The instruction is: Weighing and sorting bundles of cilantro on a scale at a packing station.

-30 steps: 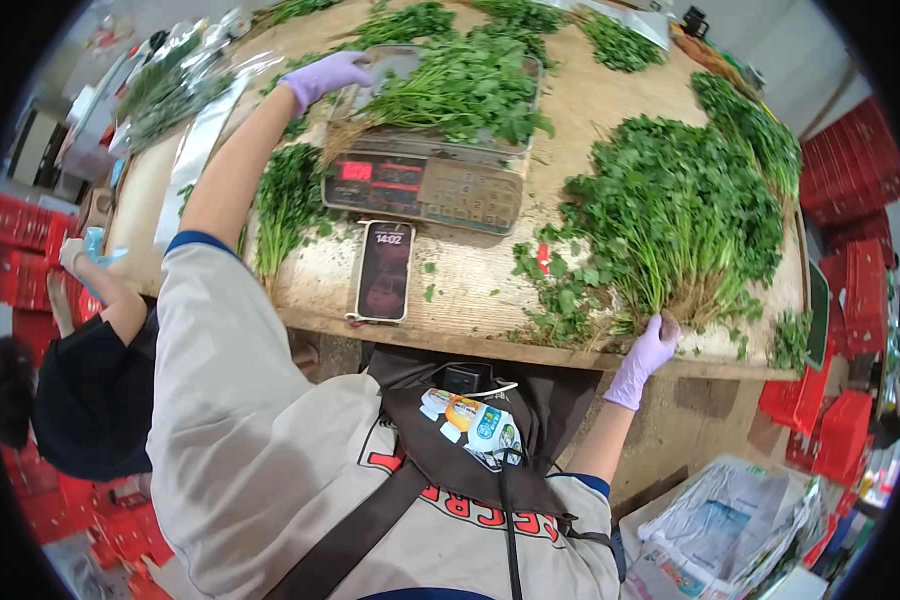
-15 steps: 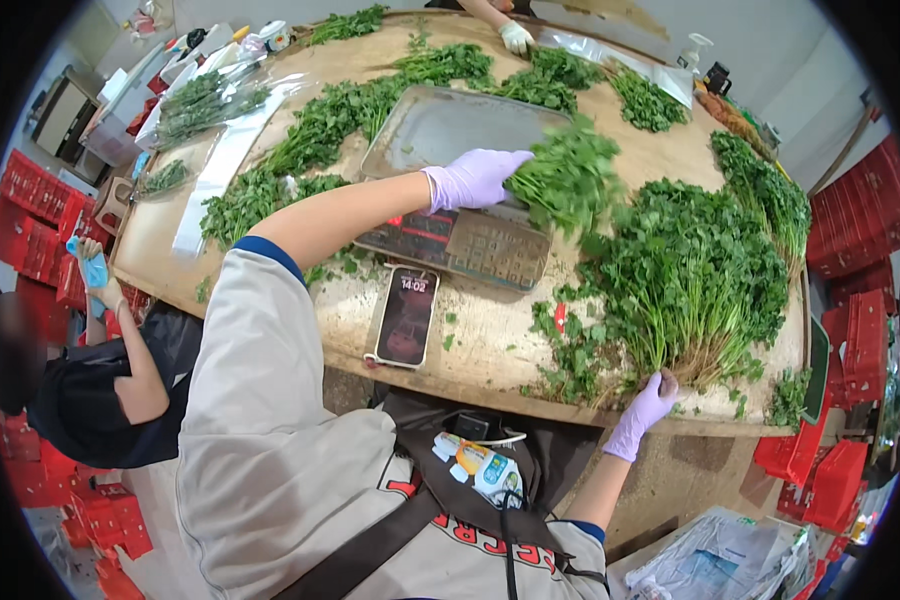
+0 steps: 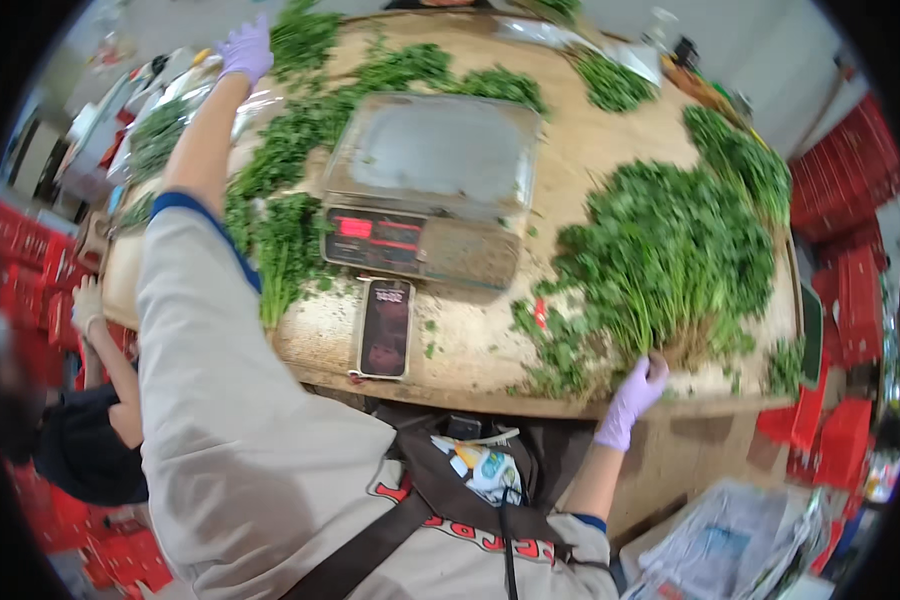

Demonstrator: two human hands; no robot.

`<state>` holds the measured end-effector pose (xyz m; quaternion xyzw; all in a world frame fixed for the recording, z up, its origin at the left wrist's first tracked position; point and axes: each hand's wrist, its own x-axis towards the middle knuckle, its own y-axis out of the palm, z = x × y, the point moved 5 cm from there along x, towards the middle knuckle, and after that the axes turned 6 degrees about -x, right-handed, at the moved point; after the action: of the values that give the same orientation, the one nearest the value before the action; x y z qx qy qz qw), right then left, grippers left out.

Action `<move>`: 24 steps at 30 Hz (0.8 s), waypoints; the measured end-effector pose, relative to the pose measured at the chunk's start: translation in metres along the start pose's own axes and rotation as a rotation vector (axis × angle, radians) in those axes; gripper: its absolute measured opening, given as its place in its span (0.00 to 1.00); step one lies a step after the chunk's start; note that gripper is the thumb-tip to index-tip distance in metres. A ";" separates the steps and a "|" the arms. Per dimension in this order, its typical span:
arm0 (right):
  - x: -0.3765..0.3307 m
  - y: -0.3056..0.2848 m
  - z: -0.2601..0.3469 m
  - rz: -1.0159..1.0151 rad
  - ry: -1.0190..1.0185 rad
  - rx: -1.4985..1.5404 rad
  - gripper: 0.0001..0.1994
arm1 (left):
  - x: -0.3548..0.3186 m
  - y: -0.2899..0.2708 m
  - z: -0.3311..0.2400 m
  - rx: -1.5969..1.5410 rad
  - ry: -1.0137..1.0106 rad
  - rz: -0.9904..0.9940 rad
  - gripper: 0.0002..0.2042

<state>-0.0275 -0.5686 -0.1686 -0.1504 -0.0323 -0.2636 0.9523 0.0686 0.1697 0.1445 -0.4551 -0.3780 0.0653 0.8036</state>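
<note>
Toward the right of the worktop (image 3: 470, 345), a dense green herb heap (image 3: 675, 235) fans from pale stems (image 3: 658, 318) and brownish roots (image 3: 692, 350). The right hand (image 3: 634, 398) curls at these, its hold unclear; the left hand (image 3: 245, 50), spread wide and empty, is just beside another leafy bunch (image 3: 303, 42).
</note>
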 end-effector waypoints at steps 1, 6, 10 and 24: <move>-0.004 0.002 0.009 0.012 -0.022 -0.076 0.09 | -0.018 0.004 -0.028 -0.027 0.042 0.002 0.30; -0.033 0.026 0.036 0.140 0.242 0.365 0.20 | -0.252 -0.041 -0.225 -1.773 0.290 0.599 0.16; -0.068 0.034 0.058 0.229 0.281 0.468 0.25 | -0.451 -0.088 -0.332 -2.018 0.105 1.748 0.16; -0.106 0.035 0.066 0.467 0.018 -0.026 0.05 | -0.503 -0.092 -0.367 -2.472 -0.517 1.861 0.14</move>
<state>-0.0994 -0.4681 -0.1305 -0.1638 0.0154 -0.0379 0.9856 -0.0640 -0.3598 -0.1695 -0.8478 0.0853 0.2540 -0.4577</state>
